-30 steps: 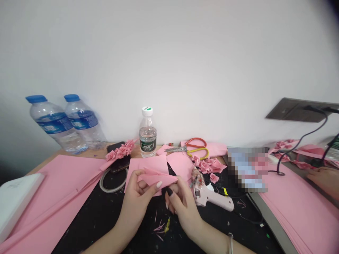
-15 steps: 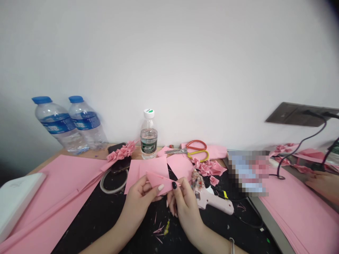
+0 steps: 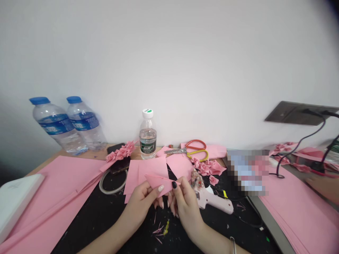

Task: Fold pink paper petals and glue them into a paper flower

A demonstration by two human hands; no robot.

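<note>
A folded piece of pink paper (image 3: 160, 182) is pinched between my two hands, above the black work surface. My left hand (image 3: 147, 199) grips its left part, the thumb lying on the front face. At the paper's right corner, the thumb and fingers of my right hand (image 3: 184, 197) are closed on it. Behind the folded piece lie flat pink sheets (image 3: 134, 173). Just right of my right hand rests a pale glue gun (image 3: 215, 201), its front end crusted with something speckled. Some fingers of both hands are hidden behind the paper.
Scissors (image 3: 182, 151) and folded pink paper flowers (image 3: 208, 166) lie toward the wall. A water bottle (image 3: 148, 139) stands behind; two larger bottles (image 3: 57, 123) lean at left. A roll of tape (image 3: 112, 183) sits near a phone (image 3: 119, 166). At far right is another person's hand (image 3: 324, 188).
Both hands keep hold of the folded paper, almost unmoved; more of the left fingertips shows beneath it. The other person's hand at far right has shifted down and is blurred.
</note>
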